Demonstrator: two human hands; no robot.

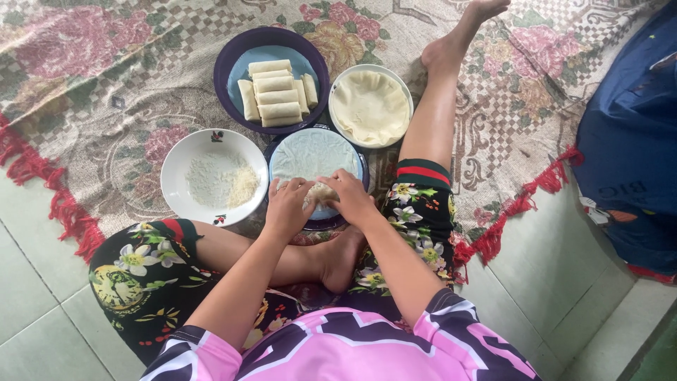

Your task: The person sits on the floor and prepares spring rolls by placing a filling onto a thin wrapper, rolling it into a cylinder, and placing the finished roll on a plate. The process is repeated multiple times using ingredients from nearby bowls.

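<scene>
Two hands fold a thin wrapper on a plate, on a flowery rug.

The big rug (106, 63) holds four dishes. A purple bowl (233, 60) has finished rolls (276, 95). A white bowl (352, 74) holds flat wrappers, and a white plate (180, 166) holds flour. On the nearest plate (356, 166) lies the round wrapper (314, 152). The left hand (288, 207) and right hand (350, 196) curl over its near edge, pinching it around a small lump of filling (321, 191).

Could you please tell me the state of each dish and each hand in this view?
purple bowl: holds finished rolls
round wrapper dish: stacked with flat wrappers
white bowl: holds grated filling
dark plate: one wrapper spread flat
left hand: folding wrapper edge
right hand: folding wrapper edge
</scene>
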